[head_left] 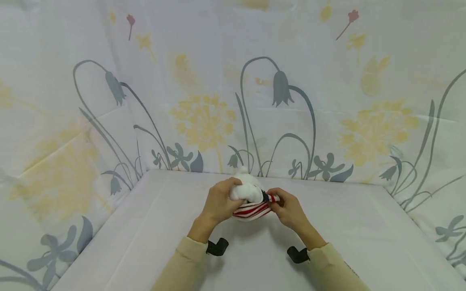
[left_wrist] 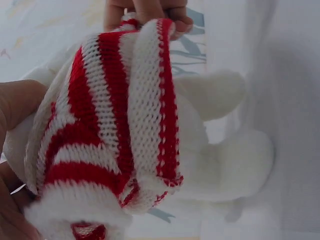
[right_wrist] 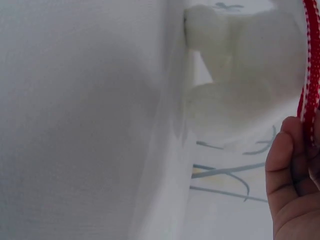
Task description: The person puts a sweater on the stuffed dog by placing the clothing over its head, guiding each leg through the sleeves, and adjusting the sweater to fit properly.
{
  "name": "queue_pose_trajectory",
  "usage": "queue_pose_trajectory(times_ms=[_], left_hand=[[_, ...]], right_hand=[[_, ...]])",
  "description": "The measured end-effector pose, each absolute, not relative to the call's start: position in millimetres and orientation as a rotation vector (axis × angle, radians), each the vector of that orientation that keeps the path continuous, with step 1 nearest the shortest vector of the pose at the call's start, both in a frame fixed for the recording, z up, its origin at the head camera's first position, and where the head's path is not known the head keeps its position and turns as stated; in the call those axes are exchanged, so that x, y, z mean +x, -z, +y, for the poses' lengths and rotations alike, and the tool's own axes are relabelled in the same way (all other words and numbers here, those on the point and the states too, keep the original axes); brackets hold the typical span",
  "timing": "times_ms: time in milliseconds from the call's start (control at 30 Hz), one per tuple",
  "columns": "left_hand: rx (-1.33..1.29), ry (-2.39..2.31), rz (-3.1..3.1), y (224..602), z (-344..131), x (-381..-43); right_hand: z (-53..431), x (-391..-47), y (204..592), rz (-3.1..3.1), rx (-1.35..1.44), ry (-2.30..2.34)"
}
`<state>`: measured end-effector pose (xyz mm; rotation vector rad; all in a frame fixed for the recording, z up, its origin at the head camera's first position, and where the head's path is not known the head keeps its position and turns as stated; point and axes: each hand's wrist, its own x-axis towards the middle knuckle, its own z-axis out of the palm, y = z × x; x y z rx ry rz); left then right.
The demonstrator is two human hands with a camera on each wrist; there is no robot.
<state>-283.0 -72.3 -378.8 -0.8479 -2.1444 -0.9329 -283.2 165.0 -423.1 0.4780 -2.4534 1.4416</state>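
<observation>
A white plush toy wears a knitted sweater with red and white stripes. My left hand grips the toy's white upper part, thumb on the near side. Beside it, my right hand pinches a striped end of the knit, close to a dark blue patch. In the left wrist view the sweater covers the toy's body, and two stubby legs stick out past its red-edged hem. The right wrist view shows the red hem at my right fingers. The toy's face is hidden.
Under the hands lies a white table surface. A flower-printed white cloth rises behind and along both sides. Black straps stick out at both wrists, by the beige sleeves.
</observation>
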Motion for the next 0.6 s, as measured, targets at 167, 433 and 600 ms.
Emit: queue_pose_trajectory(times_ms=[167,433,600], left_hand=[[-0.860,0.919,-2.180,383,-69,-283],[-0.813,0.875,-2.209,375,-71,-276],[-0.870,0.839,-2.202,372,-68,-276]], right_hand=[[167,-285,429,-2.522,0.441,-1.395],[171,-276,407,-2.488,0.759,-1.219],[166,-270,399,-2.368,0.930,-1.114]])
